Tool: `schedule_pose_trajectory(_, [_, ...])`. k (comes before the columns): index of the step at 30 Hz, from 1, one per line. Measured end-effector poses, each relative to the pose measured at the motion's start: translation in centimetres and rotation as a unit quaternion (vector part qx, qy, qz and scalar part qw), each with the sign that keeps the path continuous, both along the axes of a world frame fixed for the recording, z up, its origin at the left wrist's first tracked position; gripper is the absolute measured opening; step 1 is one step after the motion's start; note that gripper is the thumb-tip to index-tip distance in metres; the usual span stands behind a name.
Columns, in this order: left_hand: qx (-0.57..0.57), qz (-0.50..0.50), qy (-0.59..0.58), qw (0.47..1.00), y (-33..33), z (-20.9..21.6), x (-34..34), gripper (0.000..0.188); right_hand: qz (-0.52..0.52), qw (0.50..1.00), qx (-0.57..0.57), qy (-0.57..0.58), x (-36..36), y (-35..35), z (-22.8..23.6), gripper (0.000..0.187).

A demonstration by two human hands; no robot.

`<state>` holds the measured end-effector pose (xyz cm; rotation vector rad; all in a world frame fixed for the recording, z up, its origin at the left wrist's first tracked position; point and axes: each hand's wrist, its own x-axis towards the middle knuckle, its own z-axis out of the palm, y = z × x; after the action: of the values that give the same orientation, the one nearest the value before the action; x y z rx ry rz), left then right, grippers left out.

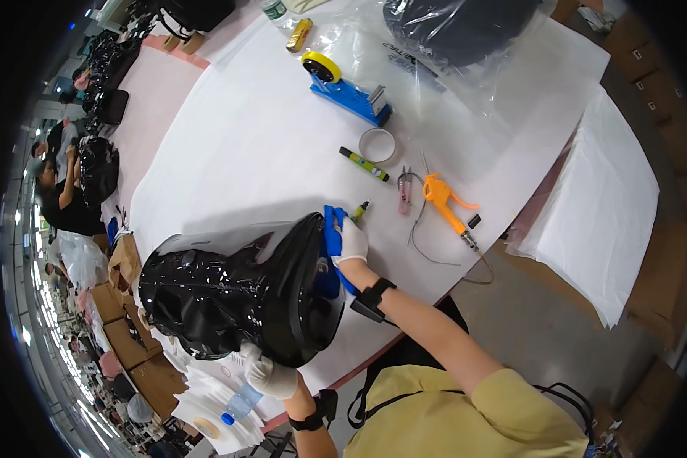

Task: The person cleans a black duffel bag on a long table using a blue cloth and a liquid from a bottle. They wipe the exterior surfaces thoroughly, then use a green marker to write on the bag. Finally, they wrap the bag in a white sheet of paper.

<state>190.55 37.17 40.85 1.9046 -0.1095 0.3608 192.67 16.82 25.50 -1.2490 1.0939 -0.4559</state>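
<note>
A glossy black helmet (229,298) with a clear visor lies on its side on the white-covered table (252,145). My left hand (269,374), in a white glove, holds it from below at the near edge. My right hand (351,240), also gloved, presses a blue cloth (333,233) against the helmet's open rim. A green marker (359,211) lies just beyond my right fingers.
Farther out lie a blue tape dispenser with a yellow roll (343,88), a tape ring (378,145), another green marker (364,163), pink snips (404,189) and an orange air gun (446,202) on a hose. A bagged dark helmet (450,23) is at the back. A water bottle (240,401) is near my left hand. Other people (61,191) work at the left.
</note>
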Motion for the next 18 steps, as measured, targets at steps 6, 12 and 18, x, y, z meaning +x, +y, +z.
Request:
schedule_pose_trajectory(6, [0.015,-0.067,-0.053,0.996,-3.1,2.0,1.1,0.019,-0.105,0.888,0.404,-0.191,-6.6,7.3,1.7,0.025])
schedule_pose_trajectory(12, [0.116,-0.166,-0.121,0.972,-6.2,2.9,3.5,0.028,0.059,0.971,-0.181,-0.144,-6.0,6.3,14.8,0.014])
schedule_pose_trajectory(18, [0.007,-0.122,-0.029,0.992,-6.8,2.6,3.1,0.023,0.144,0.928,-0.344,0.003,-5.0,4.3,2.3,0.02])
